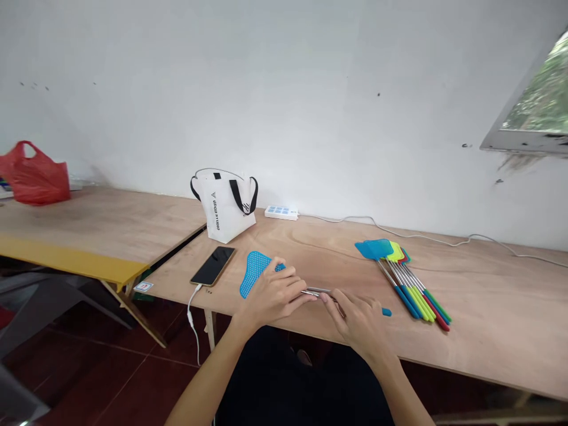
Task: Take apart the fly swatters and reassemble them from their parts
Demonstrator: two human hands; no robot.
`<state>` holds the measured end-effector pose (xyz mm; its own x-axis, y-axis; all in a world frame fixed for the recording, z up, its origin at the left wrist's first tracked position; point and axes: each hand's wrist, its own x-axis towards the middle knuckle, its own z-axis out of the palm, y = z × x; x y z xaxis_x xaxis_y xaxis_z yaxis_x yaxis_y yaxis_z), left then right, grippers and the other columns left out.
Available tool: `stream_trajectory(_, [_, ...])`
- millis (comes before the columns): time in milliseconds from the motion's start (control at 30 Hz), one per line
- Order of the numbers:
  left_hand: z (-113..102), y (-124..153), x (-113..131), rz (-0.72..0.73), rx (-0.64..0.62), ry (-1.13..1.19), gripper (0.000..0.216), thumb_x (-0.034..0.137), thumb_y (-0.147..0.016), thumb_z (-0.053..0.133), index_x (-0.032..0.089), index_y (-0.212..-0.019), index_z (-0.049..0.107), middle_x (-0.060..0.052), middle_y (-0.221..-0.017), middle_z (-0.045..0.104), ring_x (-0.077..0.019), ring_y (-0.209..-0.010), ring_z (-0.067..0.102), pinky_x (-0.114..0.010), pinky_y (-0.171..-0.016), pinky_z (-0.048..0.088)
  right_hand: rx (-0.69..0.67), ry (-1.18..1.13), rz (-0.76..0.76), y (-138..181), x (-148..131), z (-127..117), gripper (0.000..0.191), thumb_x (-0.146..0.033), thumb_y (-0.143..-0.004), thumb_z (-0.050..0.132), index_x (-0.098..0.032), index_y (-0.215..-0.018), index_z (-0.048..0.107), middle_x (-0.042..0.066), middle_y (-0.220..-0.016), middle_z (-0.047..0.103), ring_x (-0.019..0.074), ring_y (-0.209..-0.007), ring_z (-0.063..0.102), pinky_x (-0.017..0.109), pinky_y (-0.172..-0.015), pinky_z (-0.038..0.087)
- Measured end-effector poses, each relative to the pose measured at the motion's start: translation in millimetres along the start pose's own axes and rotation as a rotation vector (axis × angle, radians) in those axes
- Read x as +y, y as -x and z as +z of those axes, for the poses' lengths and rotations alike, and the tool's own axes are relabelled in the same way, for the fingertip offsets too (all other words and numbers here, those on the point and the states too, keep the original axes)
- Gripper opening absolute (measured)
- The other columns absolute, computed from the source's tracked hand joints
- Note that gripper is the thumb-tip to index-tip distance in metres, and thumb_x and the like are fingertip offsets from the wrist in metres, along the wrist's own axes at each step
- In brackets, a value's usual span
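A blue fly swatter (253, 273) lies across the front of the table, its perforated head to the left and the blue tip of its handle (387, 312) poking out at the right. My left hand (277, 291) is closed around the swatter just right of the head. My right hand (357, 319) grips it farther along, covering most of the handle. Between the two hands a stretch of thin metal shaft shows. To the right, several more fly swatters (406, 284) in blue, yellow-green, red and green lie in a fanned pile.
At the left lies a phone (213, 265) with a white cable (190, 316) plugged in. Behind it stands a white bag (224, 207) with black handles, beside a power strip (281, 213) along the wall. A red plastic bag (38, 177) sits on the neighbouring table (102, 219).
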<state>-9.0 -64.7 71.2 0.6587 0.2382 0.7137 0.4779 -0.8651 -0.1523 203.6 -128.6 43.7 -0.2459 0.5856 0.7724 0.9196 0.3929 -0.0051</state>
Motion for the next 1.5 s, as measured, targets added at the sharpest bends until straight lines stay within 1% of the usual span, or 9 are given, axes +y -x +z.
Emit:
stream_trajectory(200, [-6, 4, -5, -0.027, -0.052, 0.048, 0.031, 0.039, -0.1, 0.059, 0.019, -0.077, 0.06, 0.003, -0.068, 0.063, -0.0139, -0.068, 0.055, -0.037, -0.091, 0.038, -0.195, -0.125, -0.033, 3, 11, -4, 0.037, -0.041, -0.107, 0.043, -0.022, -0.088, 0.069, 0.0, -0.071, 0.071, 0.0106, -0.059, 0.062, 0.024, -0.057, 0.03])
stream_trajectory(367, [-9, 8, -21, -0.167, -0.224, 0.188, 0.02, 0.033, -0.098, 0.06, 0.02, -0.083, 0.063, 0.004, -0.072, 0.063, -0.0132, -0.069, 0.057, -0.038, -0.099, 0.039, -0.255, -0.269, 0.104, 6, 48, -8, 0.035, -0.052, -0.101, 0.051, -0.026, -0.095, 0.074, 0.003, -0.089, 0.078, 0.0172, -0.077, 0.071, 0.025, -0.066, 0.044])
stream_trajectory(500, [14, 17, -39, -0.205, -0.284, 0.261, 0.012, 0.026, -0.1, 0.056, 0.024, -0.097, 0.067, 0.0, -0.108, 0.071, -0.0175, -0.107, 0.064, -0.044, -0.114, 0.031, -0.246, -0.269, 0.205, 11, 74, 3, 0.033, -0.05, -0.101, 0.051, -0.027, -0.101, 0.075, 0.003, -0.093, 0.077, 0.0198, -0.078, 0.069, 0.031, -0.073, 0.05])
stream_trajectory(633, [56, 33, -51, -0.34, -0.28, 0.152, 0.014, 0.027, -0.101, 0.055, 0.023, -0.107, 0.067, -0.009, -0.145, 0.056, -0.0272, -0.14, 0.046, -0.058, -0.12, 0.023, -0.256, -0.204, 0.178, 24, 91, 37, 0.033, -0.039, -0.105, 0.042, -0.026, -0.111, 0.072, 0.005, -0.1, 0.074, 0.0213, -0.094, 0.066, 0.035, -0.085, 0.049])
stream_trajectory(767, [74, 46, -55, -0.381, -0.469, 0.19, 0.033, 0.031, -0.098, 0.061, 0.025, -0.13, 0.059, -0.013, -0.156, 0.045, -0.0308, -0.147, 0.037, -0.058, -0.121, 0.026, -0.261, -0.066, 0.202, 40, 104, 66, 0.035, -0.029, -0.104, 0.039, -0.024, -0.111, 0.073, 0.007, -0.097, 0.071, 0.0224, -0.098, 0.063, 0.035, -0.084, 0.046])
stream_trajectory(933, [59, 45, -53, -0.463, -0.645, 0.298, 0.035, 0.038, -0.103, 0.049, 0.027, -0.135, 0.059, -0.008, -0.16, 0.041, -0.0283, -0.151, 0.03, -0.052, -0.125, 0.02, -0.342, -0.094, 0.252, 44, 105, 71, 0.034, -0.035, -0.104, 0.04, -0.03, -0.121, 0.069, 0.009, -0.118, 0.066, 0.0251, -0.113, 0.059, 0.043, -0.097, 0.043])
stream_trajectory(1033, [55, 43, -52, -0.594, -0.824, 0.337, 0.048, 0.046, -0.104, 0.043, 0.029, -0.149, 0.047, -0.008, -0.165, 0.031, -0.0306, -0.155, 0.02, -0.056, -0.124, 0.016, -0.419, -0.163, 0.209, 42, 97, 74, 0.028, -0.041, -0.102, 0.047, -0.032, -0.115, 0.07, 0.007, -0.13, 0.062, 0.0261, -0.121, 0.056, 0.047, -0.104, 0.04])
stream_trajectory(1233, [63, 51, -59, -0.653, -0.863, 0.326, 0.071, 0.07, -0.098, 0.034, 0.029, -0.157, 0.036, -0.01, -0.169, 0.017, -0.0346, -0.157, 0.007, -0.061, -0.122, 0.008, -0.447, -0.21, 0.179, 38, 89, 77, 0.021, -0.032, -0.101, 0.048, -0.028, -0.097, 0.068, 0.007, -0.12, 0.067, 0.0255, -0.116, 0.06, 0.047, -0.103, 0.04])
stream_trajectory(1500, [66, 56, -64, -0.711, -0.891, 0.342, 0.09, 0.081, -0.091, 0.036, 0.024, -0.16, 0.029, -0.014, -0.168, 0.017, -0.0377, -0.156, 0.003, -0.062, -0.121, 0.01, -0.574, -0.351, 0.309, 35, 114, 44, 0.022, -0.04, -0.097, 0.05, -0.028, -0.097, 0.069, 0.003, -0.103, 0.076, 0.0253, -0.099, 0.069, 0.04, -0.087, 0.049])
